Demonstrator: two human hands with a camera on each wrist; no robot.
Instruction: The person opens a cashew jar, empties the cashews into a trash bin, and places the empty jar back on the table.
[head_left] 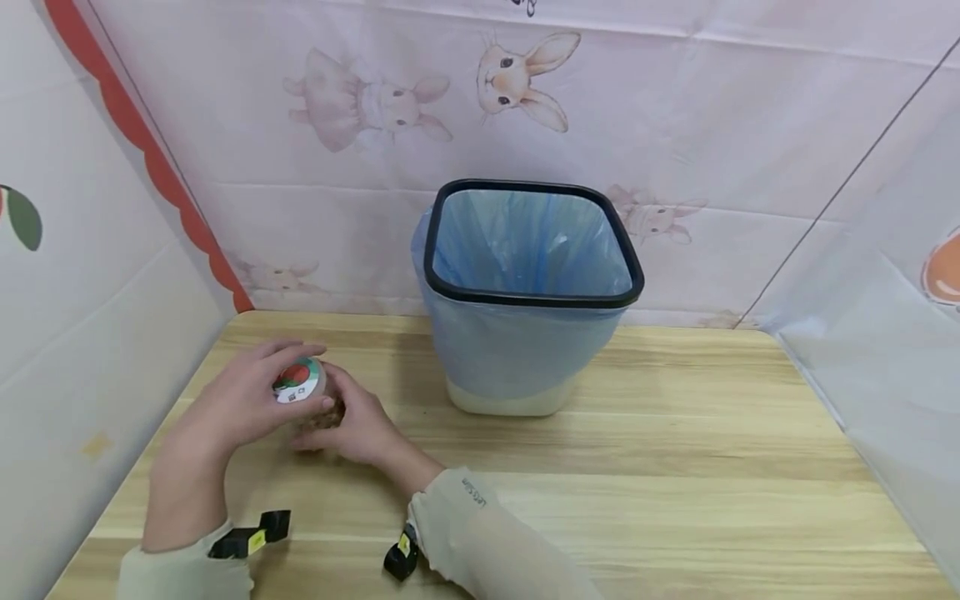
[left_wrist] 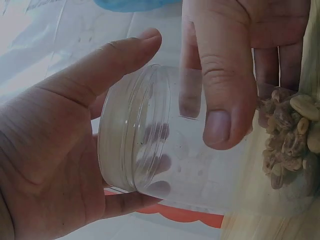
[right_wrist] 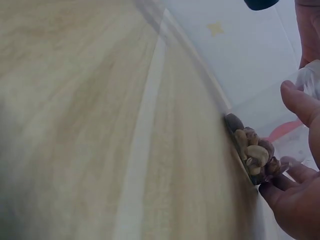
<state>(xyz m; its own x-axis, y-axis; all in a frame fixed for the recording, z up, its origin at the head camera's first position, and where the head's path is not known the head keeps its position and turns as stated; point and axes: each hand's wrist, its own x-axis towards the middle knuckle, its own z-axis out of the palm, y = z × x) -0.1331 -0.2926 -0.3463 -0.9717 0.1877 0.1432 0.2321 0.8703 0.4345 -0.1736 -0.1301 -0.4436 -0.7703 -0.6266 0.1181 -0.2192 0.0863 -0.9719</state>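
Observation:
A clear plastic jar [left_wrist: 185, 172] stands at the left of the wooden table, with a small heap of mixed nuts [left_wrist: 287, 135] in its bottom. Its lid [head_left: 306, 389] bears a round sticker with a red picture on it. From above, my left hand [head_left: 251, 396] grips this lid, thumb on one side and fingers on the other. Lower down, my right hand [head_left: 362, 427] holds the jar's body from the right, its thumb and fingers round the wall. In the right wrist view, the nuts show at the jar's base, low over the tabletop.
A bin [head_left: 510, 400] with a blue liner bag and a black square rim [head_left: 534, 300] stands at the back middle of the table [head_left: 697, 467]. Cloth walls [head_left: 360, 217] with rabbit prints enclose the table's back and sides. Black straps [head_left: 247, 540] sit at the cuffs.

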